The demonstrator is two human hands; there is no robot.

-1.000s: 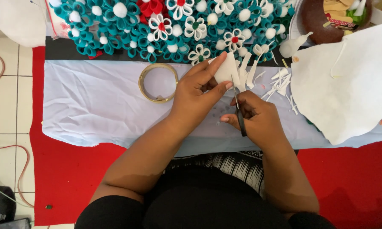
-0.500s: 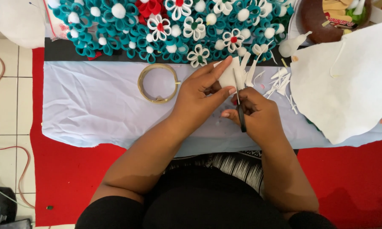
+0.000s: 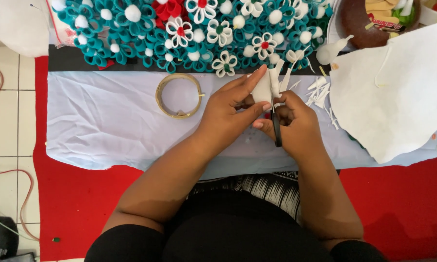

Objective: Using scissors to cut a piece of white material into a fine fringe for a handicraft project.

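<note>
White felt piece (image 3: 263, 90) pinched in left hand (image 3: 228, 114); right hand (image 3: 296, 123) clamped on black scissors (image 3: 276, 127)

Matt white felt piece (image 3: 263, 90), black-handled scissors (image 3: 276, 130), smooth pale cloth (image 3: 107, 121), fuzzy red felt mat (image 3: 73, 194).

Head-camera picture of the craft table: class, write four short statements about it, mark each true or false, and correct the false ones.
1. The left hand pinches a small white piece. True.
2. The right hand holds a glue bottle. False: it holds scissors with black handles.
3. A tape roll lies left of both hands on the pale cloth. True.
4. The felt flowers are all yellow. False: they are teal, white and red.
</note>
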